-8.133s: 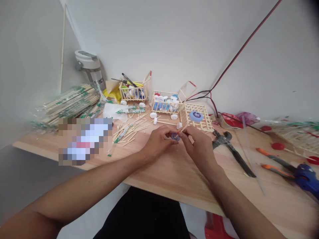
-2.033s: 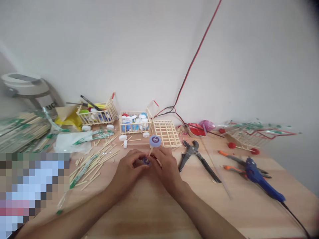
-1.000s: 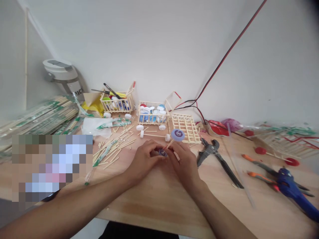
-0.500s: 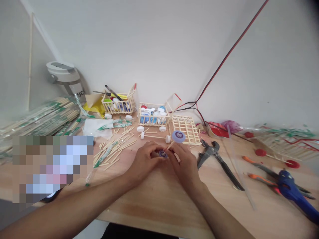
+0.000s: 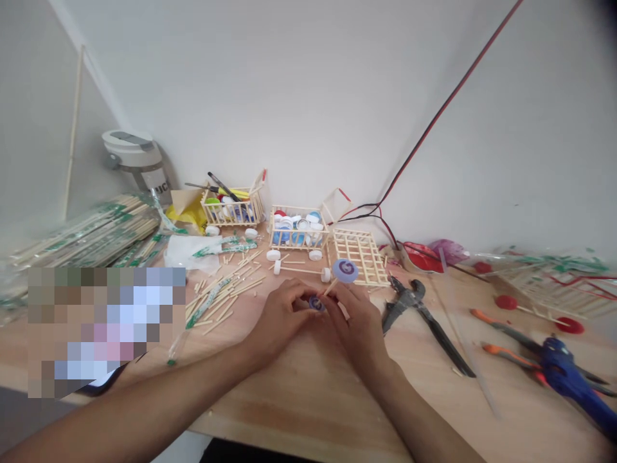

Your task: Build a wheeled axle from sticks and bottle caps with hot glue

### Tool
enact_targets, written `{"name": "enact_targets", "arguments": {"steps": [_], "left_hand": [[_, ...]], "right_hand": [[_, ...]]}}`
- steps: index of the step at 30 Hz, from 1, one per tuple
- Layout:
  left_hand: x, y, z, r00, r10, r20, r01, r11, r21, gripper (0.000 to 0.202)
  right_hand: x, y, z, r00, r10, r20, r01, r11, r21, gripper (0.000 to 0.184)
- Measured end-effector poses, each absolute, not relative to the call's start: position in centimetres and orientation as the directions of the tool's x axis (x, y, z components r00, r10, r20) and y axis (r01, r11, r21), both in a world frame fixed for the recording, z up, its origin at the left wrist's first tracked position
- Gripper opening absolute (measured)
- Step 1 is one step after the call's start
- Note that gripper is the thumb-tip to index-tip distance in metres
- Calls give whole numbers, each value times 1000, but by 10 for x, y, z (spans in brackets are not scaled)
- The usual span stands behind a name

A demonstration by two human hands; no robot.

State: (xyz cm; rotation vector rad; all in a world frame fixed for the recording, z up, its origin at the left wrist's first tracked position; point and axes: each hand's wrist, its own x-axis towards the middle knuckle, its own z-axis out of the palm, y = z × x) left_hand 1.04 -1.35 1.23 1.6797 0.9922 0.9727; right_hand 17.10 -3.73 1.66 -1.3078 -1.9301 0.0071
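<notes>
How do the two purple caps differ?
The far cap sits clear at the end of the stick held by the right hand, its whole face showing; the near cap is pinched in the left hand, mostly hidden. The far cap looks paler, the near cap darker. Both are round and purple.

Lilac-blue on the big cap (image 5: 345,271), with a darker purple swirl at its centre. Pale wood for the stick (image 5: 331,286). Deeper purple-blue with a white mark on the small cap (image 5: 316,303). Light honey wood with fine grain across the table (image 5: 308,399). Dark grey on the pliers (image 5: 415,307). Bright blue on the glue gun (image 5: 573,379). Orange on the tool handles (image 5: 486,317). Red on the loose cap (image 5: 505,301). Green-and-white print on the chopstick wrappers (image 5: 87,231). Red and black on the wire (image 5: 453,98).
</notes>
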Motion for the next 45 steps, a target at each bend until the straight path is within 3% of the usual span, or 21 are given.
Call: {"name": "enact_targets", "arguments": {"steps": [19, 45], "left_hand": [[10, -14, 12, 372, 908, 193, 168, -270, 948, 22], [9, -13, 12, 457, 864, 209, 211, -334, 919, 25]], "right_hand": [[171, -38, 19, -156, 804, 574, 748, 476, -463, 17], [176, -37, 16, -150, 789, 596, 774, 469, -425, 17]]}}
